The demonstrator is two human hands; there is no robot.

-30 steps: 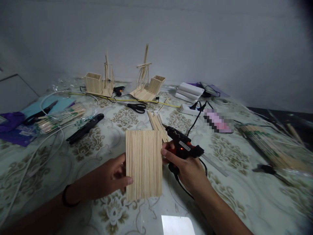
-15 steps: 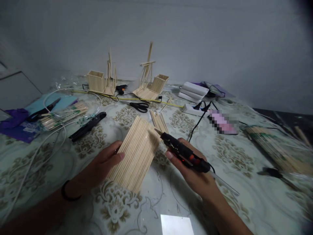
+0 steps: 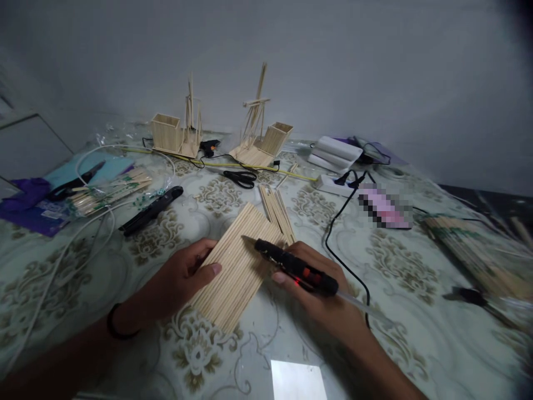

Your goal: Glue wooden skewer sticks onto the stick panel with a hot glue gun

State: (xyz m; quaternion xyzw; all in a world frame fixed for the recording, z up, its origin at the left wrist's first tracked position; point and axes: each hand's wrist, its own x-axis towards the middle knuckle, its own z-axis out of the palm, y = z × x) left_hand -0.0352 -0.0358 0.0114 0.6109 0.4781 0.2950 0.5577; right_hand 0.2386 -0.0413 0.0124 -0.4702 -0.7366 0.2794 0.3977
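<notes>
My left hand (image 3: 189, 272) grips the left edge of a flat panel of wooden sticks (image 3: 233, 278), thumb on top and fingers beneath. The panel is held tilted above the patterned tablecloth. In my right hand (image 3: 320, 294) is a black glue gun (image 3: 295, 266) with a red light and a clear glue stick poking out of its back. Its nozzle points left, over the upper part of the panel; I cannot tell whether it touches the sticks. Just behind the panel lie several loose sticks (image 3: 277, 211).
Two stick models with boxes, left (image 3: 166, 134) and right (image 3: 277, 139), stand along the wall. Scissors (image 3: 240, 179), a black cutter (image 3: 152, 211), a power strip (image 3: 333, 185) and a bundle of sticks (image 3: 470, 250) lie around. The glue gun's black cord (image 3: 347, 258) runs at right.
My right hand has brought the glue gun left, so its nozzle moved from the panel's upper right corner to over its upper middle. My left hand keeps its grip on the panel.
</notes>
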